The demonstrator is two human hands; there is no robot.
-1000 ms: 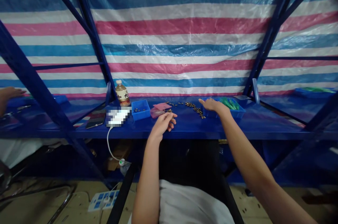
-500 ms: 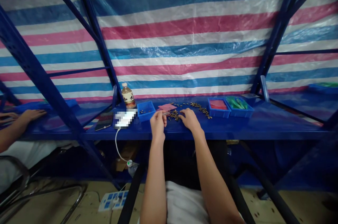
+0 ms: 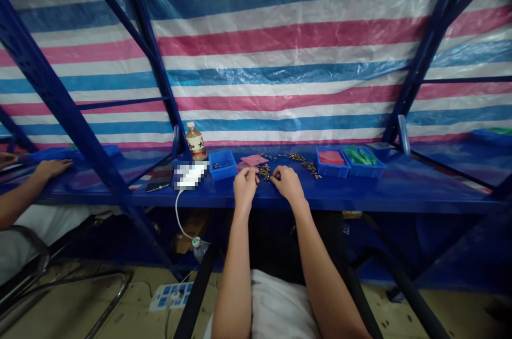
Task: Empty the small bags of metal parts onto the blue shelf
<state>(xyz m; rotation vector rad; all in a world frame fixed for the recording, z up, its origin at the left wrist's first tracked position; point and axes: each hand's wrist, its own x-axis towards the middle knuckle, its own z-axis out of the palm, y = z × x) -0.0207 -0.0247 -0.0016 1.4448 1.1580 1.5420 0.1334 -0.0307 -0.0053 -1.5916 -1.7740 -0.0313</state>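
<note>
My left hand (image 3: pixel 245 186) is closed over the front of the blue table, its thumb and fingers pressed together; anything between them is too small to make out. Facing it, my right hand (image 3: pixel 286 183) has its fingers curled down with the tips together at the edge of a pile of small brass-coloured parts (image 3: pixel 264 171). Pink sheets (image 3: pixel 254 160) lie just behind my left hand. A second scatter of the small parts (image 3: pixel 304 162) stretches behind and right of my right hand. The blue tray (image 3: pixel 222 166) left of my hands holds a few small parts.
Right of my hands stand a blue tray of red pieces (image 3: pixel 331 158) and one of green pieces (image 3: pixel 360 155). A bottle (image 3: pixel 196 142), a phone (image 3: pixel 160 178) and a cabled, blurred white item (image 3: pixel 191 175) are at left. Another person's hand (image 3: pixel 52 168) rests far left.
My left hand has shifted right, closer to my right hand. The right fingertips have drawn in at the pile. The camera view has moved slightly.
</note>
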